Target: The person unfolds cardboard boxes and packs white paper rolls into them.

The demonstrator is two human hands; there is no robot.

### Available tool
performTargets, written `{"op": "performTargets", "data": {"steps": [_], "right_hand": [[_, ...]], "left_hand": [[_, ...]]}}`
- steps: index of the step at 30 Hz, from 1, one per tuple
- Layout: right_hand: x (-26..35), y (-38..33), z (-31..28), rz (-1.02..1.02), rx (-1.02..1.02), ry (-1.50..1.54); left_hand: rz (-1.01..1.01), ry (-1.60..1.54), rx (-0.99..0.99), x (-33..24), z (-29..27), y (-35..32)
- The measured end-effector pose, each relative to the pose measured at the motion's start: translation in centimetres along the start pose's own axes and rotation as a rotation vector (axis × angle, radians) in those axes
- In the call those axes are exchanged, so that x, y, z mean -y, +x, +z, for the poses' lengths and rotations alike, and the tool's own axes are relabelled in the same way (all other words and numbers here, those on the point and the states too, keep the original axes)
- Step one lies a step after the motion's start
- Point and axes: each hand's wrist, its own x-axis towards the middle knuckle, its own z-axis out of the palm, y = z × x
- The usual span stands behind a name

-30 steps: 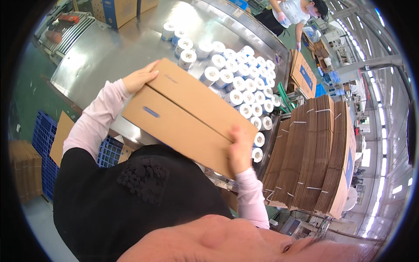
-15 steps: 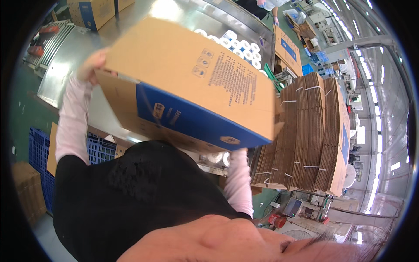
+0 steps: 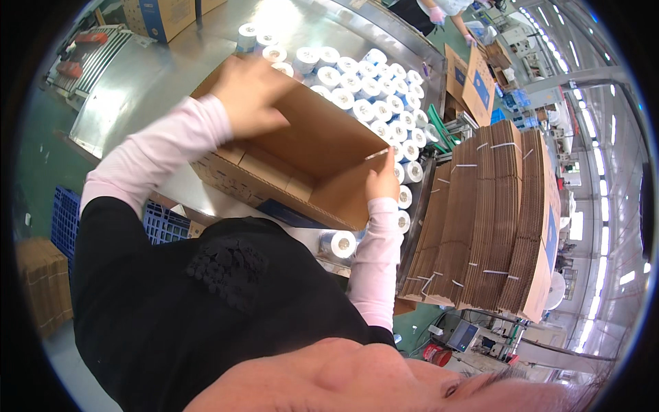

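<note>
An open cardboard box [image 3: 274, 180], brown inside with a blue patch on its outer side, stands in front of me with its opening up. Over its left part is my left hand [image 3: 250, 96], smeared by motion, thumb apart from the fingers and nothing visible in it. My right hand [image 3: 384, 180] is closed on the upper edge of the box's right end wall. Behind and to the right of the box, many white rolls [image 3: 371, 89] stand upright on the metal table [image 3: 171, 75]. Another white roll [image 3: 338, 243] stands near the box's front side, close to my body.
Tall stacks of flattened cartons [image 3: 473, 220] rise at the right. A boxed carton [image 3: 161, 17] stands at the far left, beyond a roller rack [image 3: 89, 58]. Blue plastic pallets [image 3: 165, 225] lie low at the left. Another person's gloved hand [image 3: 437, 15] shows at the far edge.
The box has been turned from closed face up to opening up and lowered, uncovering more rolls. My left hand has left its corner and moved right; the right hand has come up to the end wall.
</note>
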Motion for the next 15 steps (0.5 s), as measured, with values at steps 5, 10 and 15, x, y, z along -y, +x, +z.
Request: {"op": "performTargets", "data": {"steps": [5, 10, 15], "right_hand": [[-4.7, 0.1, 2.5, -0.261, -0.039, 0.351], [-16.3, 0.5, 13.1, -0.28, -0.099, 0.144], [-15.6, -2.4, 15.6, -0.085, 0.161, -0.155]], "left_hand": [[-0.544, -0.422, 0.098, 27.7, 10.6, -6.7], [-1.099, -1.466, 0.05, 25.3, 23.8, -12.5], [-0.821, -1.523, -0.032, 17.8, 24.5, -9.6]]}}
